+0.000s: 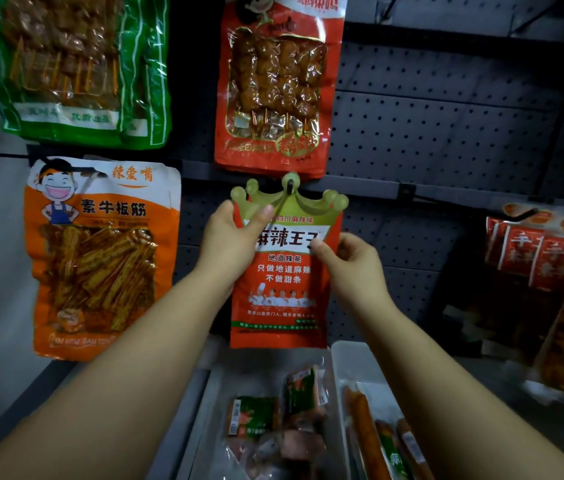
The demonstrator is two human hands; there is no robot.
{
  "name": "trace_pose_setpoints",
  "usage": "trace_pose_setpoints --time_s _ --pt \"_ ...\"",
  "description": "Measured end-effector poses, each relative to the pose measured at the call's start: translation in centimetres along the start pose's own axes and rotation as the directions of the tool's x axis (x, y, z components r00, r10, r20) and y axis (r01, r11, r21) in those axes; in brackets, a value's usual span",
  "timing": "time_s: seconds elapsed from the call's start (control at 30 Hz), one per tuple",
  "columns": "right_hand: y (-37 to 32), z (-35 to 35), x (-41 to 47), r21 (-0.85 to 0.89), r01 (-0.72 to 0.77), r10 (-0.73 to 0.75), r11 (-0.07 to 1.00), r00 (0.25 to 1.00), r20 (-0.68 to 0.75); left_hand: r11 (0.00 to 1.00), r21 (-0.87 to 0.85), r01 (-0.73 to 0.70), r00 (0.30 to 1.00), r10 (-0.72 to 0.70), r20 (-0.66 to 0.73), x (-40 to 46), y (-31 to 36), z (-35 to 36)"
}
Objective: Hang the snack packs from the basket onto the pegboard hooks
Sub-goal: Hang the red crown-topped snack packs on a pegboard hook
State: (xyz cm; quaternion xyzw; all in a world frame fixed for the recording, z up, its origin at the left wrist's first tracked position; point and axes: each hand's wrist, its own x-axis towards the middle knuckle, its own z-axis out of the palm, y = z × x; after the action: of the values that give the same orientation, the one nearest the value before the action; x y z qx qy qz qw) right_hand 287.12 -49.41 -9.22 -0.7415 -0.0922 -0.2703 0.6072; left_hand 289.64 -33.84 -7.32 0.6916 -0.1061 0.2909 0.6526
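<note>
1. Red snack pack (285, 282) with a green crown-shaped header, printed 麻辣王子 and 地道辣条 with a row of chefs below. Its header hole sits over a dark pegboard hook (289, 184), and the pack hangs flat against the dark perforated pegboard (429, 133).
2. Left hand (230, 242): fingers curled round the pack's upper left edge, thumb pressed on its front just under the crown.
3. Right hand (355, 263): thumb and fingers pinch the pack's right edge beside the 麻辣王子 label.
4. Orange pack (100, 258) to the left, marked 辣爱嘴 and 素牛板筋, with a cartoon boy and a window showing brown strips.
5. Green pack (79, 67), upper left, holding skewered brown pieces; its writing is too blurred to read.
6. Red skewer pack (278, 84) directly above the hook; the top characters are only partly legible.
7. Row of red packs (547, 265) at right, overlapping on one hook, each beginning with 手; the rest is unclear.
8. Clear plastic basket (349, 362) below the hands, holding small green-and-red packets (303, 389) and wrapped sausages (365, 434).
</note>
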Motion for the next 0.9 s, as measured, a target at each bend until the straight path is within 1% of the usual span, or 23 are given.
trace_pose_setpoints --time_s 0.1,0.2,0.4,0.5,0.57,0.63,0.7,0.8,0.87,0.9 --pt "0.6 0.5 2.1 -0.058 -0.054 0.051 0.997 0.997 -0.054 0.997 -0.018 0.069 0.997 -0.068 0.026 1.5 -1.9 0.4" --pt "1.2 0.9 3.6 -0.108 -0.086 0.076 0.990 0.993 -0.092 0.992 -0.002 0.125 0.992 -0.125 0.004 2.1 -4.0 0.7" --pt "2.2 1.9 5.3 -0.210 -0.121 0.076 0.970 0.975 -0.211 0.991 0.061 0.115 0.993 -0.113 -0.028 3.7 -5.2 1.1" --pt "2.6 2.2 5.5 -0.196 -0.144 0.099 0.970 0.970 -0.224 0.992 0.080 0.099 0.994 -0.095 -0.053 3.9 -5.7 1.2" --pt "2.8 2.2 5.4 -0.197 -0.138 0.092 0.971 0.970 -0.224 0.993 0.059 0.103 0.994 -0.100 -0.047 3.6 -6.1 1.2" --pt "3.2 2.0 4.9 -0.188 -0.132 0.093 0.973 0.975 -0.202 0.993 0.042 0.106 0.994 -0.105 -0.029 3.0 -6.6 0.9" --pt "3.8 1.4 3.9 -0.129 -0.143 0.121 0.981 0.979 -0.164 0.993 0.062 0.096 0.995 -0.095 -0.027 1.9 -7.0 0.6" --pt "4.7 0.1 1.4 -0.064 -0.183 0.170 0.981 0.971 -0.167 0.990 0.127 0.062 0.997 -0.055 -0.063 -1.4 -7.3 0.1" --pt "5.1 -1.6 -1.3 -0.016 -0.196 0.190 0.980 0.965 -0.178 0.995 0.091 0.038 0.997 -0.031 -0.076 -4.9 -7.1 0.0" --pt "5.3 -2.7 -3.1 -0.004 -0.192 0.188 0.981 0.968 -0.164 0.999 0.046 0.027 0.999 -0.024 -0.048 -7.0 -6.8 0.2"
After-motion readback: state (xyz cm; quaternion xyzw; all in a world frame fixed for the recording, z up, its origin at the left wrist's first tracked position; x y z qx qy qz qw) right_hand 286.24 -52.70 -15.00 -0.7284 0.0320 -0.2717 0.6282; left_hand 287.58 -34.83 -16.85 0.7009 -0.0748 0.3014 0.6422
